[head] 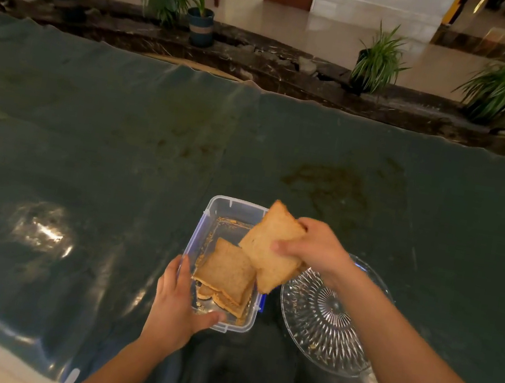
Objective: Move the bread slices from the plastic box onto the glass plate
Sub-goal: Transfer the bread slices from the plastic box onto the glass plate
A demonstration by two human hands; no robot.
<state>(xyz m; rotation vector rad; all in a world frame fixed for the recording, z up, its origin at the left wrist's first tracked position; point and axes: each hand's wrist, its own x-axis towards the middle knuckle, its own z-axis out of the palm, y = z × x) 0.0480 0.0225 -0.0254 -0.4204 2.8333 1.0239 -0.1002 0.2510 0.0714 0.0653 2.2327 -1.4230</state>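
Note:
A clear plastic box (229, 209) with blue clips sits on the dark table near me. Inside it lie a few brown bread slices (227, 271), stacked at its near end among crumbs. My left hand (176, 306) grips the box's near left corner, thumb over the front rim. My right hand (318, 247) holds one bread slice (270, 246) lifted and tilted above the box's right edge. Just right of the box stands the cut-glass plate (319, 326), with only crumbs on it; my right forearm crosses over its far side.
A dark green glossy cloth (119, 155) covers the table, stained toward the middle right. Beyond its far edge run a dark marble ledge (263, 65) and several potted plants (201, 19).

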